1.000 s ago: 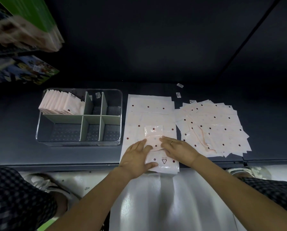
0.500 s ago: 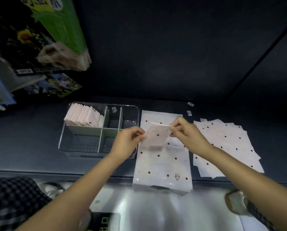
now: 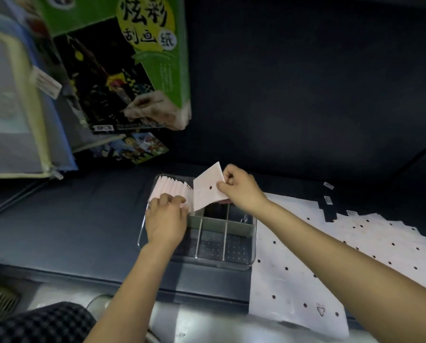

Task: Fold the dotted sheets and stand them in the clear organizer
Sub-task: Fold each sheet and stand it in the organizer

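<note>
Already our left hand [image 3: 166,220] steadies perhaps ten stood folded sheets [image 3: 172,191] in the clear organizer [image 3: 254,243]; right hand [image 3: 241,189] pinches another folded sheet [image 3: 208,189]; flat dotted sheets [image 3: 370,243] remain along the tabletop's right edge.

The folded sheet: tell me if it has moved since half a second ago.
Yes. The folded sheet, pinched by the right hand, has gone left, from above the flat sheet to over the clear organizer, beside the standing row.

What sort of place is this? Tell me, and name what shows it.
Probably a stationery or craft shop's stockroom or display shelf. Packaged scratch-art paper hangs above a dark shelf, beside zip pouches, and small price labels lie by the dotted sheets.
</note>
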